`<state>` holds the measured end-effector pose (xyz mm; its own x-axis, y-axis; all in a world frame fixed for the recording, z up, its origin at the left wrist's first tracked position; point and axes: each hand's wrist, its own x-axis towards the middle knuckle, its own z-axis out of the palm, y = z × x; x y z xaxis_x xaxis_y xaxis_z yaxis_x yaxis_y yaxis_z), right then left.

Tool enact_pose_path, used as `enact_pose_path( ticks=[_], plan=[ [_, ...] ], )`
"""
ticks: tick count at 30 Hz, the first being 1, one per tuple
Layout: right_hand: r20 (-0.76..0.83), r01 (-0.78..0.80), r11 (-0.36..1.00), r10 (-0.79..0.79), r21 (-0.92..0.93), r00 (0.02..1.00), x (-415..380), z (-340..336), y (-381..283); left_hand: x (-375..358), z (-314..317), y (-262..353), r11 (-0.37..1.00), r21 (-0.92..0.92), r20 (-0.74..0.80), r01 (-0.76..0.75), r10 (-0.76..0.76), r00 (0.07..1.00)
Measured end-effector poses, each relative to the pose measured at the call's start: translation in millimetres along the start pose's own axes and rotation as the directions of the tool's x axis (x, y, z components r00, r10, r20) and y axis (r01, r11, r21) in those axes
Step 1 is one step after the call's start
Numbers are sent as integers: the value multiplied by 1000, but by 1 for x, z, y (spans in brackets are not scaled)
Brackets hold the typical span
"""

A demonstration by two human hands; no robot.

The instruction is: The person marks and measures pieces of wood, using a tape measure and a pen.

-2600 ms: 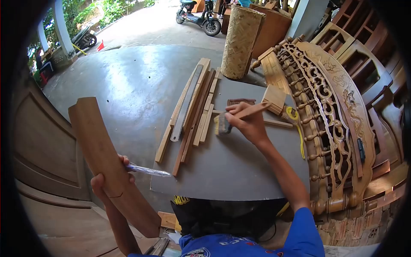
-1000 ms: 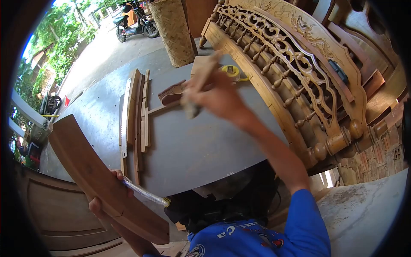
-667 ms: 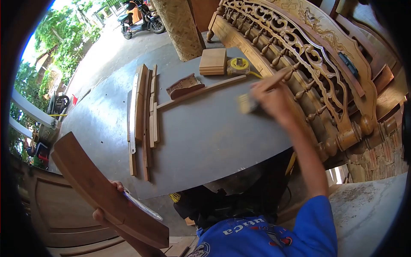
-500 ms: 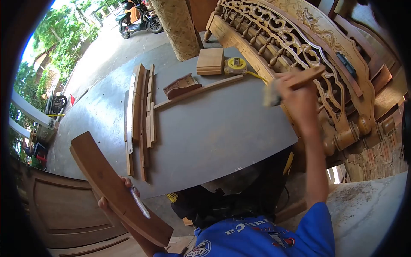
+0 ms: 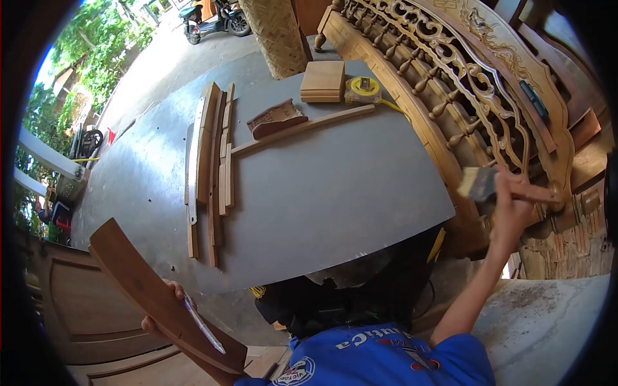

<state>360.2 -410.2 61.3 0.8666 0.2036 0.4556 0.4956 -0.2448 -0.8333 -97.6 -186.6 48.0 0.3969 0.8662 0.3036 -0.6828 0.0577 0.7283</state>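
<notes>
My left hand (image 5: 172, 291) is closed round a curved brown wooden piece (image 5: 138, 273) at the lower left, off the table's near edge. A whitish pen (image 5: 205, 327) is held along the same piece by that hand. Over on the right, my right hand (image 5: 512, 196) grips the wooden handle of a paintbrush (image 5: 481, 183), its pale bristles pointing left. The brush is beside the carved wooden bed panel and clear of the table's right edge. Part of the left hand is hidden behind the wood.
On the grey table (image 5: 335, 199) lie long wooden strips (image 5: 205, 148), a metal ruler (image 5: 194, 167), a thin stick (image 5: 309, 128), a curved offcut (image 5: 275, 119), a wooden block (image 5: 322, 82) and a yellow tape measure (image 5: 364, 89). A carved panel (image 5: 444, 64) stands along the right side.
My right hand has moved right and down with the paintbrush, away from the tabletop. My left hand and the curved wood have shifted slightly left and down.
</notes>
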Motion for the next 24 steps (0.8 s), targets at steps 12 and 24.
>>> enact_pose_path(
  ticks=[12, 24],
  plan=[
    [-84, -33, 926, 1, -376, 996, -5, -63, 62, 15, 26, 8, 958, 167, -26, 233, -232, 972],
    [382, -462, 698, 283, 547, 880, -63, -20, 1, 129, 192, -183, 408, 682, 74, 607, -864, 499]
  ],
)
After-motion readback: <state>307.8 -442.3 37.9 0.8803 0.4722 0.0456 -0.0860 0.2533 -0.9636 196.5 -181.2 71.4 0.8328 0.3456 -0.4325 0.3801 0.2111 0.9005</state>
